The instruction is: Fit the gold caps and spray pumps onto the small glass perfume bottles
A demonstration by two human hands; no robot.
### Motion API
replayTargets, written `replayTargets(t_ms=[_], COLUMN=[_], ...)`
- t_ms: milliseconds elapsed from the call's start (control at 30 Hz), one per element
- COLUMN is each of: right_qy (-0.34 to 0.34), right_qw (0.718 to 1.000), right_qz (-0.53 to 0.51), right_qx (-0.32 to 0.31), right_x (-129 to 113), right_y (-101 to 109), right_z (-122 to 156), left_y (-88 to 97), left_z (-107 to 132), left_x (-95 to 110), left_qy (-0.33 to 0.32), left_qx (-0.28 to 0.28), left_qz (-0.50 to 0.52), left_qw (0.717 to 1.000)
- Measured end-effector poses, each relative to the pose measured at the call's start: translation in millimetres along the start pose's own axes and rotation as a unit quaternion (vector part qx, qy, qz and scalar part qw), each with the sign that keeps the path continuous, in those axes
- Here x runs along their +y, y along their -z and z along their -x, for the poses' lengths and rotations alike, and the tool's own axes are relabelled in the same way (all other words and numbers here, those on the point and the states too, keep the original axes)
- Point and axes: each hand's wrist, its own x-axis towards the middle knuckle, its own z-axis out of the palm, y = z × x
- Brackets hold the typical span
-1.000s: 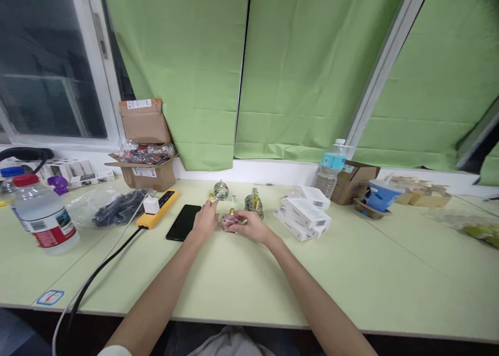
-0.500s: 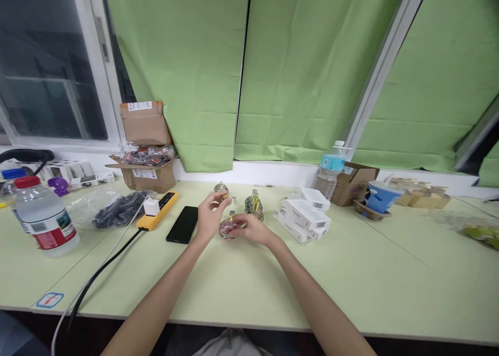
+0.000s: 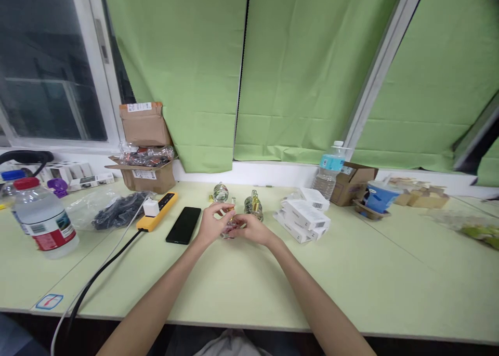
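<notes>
Bottle (image 3: 228, 234): pink, stood upright on the counter (image 3: 241, 288), between both hands.
Right hand (image 3: 252, 229): its fingers held the bottle's low side.
Left hand (image 3: 210, 226): its fingers bent close by the gold top (image 3: 233, 211); I couldn't tell if they pinched it.

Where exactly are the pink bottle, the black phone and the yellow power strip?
Pink bottle (image 3: 227, 235): head view, low on its body.
Black phone (image 3: 183, 225): head view, middle of its screen.
Yellow power strip (image 3: 161, 210): head view, casing near its middle.
</notes>
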Motion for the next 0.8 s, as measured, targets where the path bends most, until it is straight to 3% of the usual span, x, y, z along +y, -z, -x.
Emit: replayTargets(t_ms=[200, 367, 533, 700, 800], right_qy=[0.009, -0.003, -0.003, 0.006, 0.012], right_qw=[1.0, 1.0, 1.0, 1.0, 1.0], right_qz=[0.0, 0.025, 0.021, 0.007, 0.003], right_qx=[0.0, 0.014, 0.015, 0.008, 0.007], right_x=[7.1, 11.1, 8.3, 6.5, 9.3], right_y=[1.4, 2.2, 1.5, 0.1, -0.3], right_z=[-1.5, -3.5, -2.4, -2.1, -3.9], left_y=[0.5, -2.3, -6.3, -9.7, -11.4], left_z=[1.6, 0.6, -0.6, 0.0, -0.3], left_x=[-3.5, -6.4, -9.3, -11.7, -13.6], left_qy=[-0.013, -0.005, 0.054, 0.153, 0.186], left_qx=[-0.023, -0.007, -0.008, -0.033, -0.036], left_qz=[-0.011, 0.016, 0.087, 0.215, 0.212], left_qw=[1.0, 1.0, 0.995, 0.964, 0.959])
